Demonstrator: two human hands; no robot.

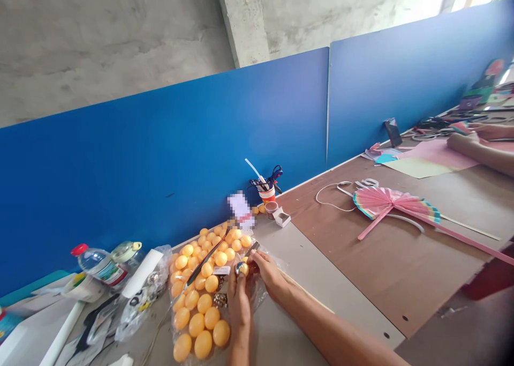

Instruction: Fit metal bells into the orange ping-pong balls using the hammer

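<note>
My left hand (240, 299) is closed around a small shiny metallic ball (241, 268), its thumb against the ball's near side. Just to the right, my right hand (268, 272) pinches a thin dark strip (252, 248) whose kind I cannot make out; its lower part is hidden by the fingers. Both hands are close together over the right side of a clear plastic bag of orange balls (204, 304). Patterned brown balls (220, 300) lie beside my left hand. A dark, thin-tipped tool with a cord (196, 272) rests across the orange balls.
Left of the balls are a red-capped bottle (100, 264), a second bottle (128, 253) and crumpled plastic. A cup of tools (267, 193) and a small white box (282, 217) stand by the blue partition (160, 167). Rightward lie a pink paper fan (391, 202) and another person's hands (461, 141).
</note>
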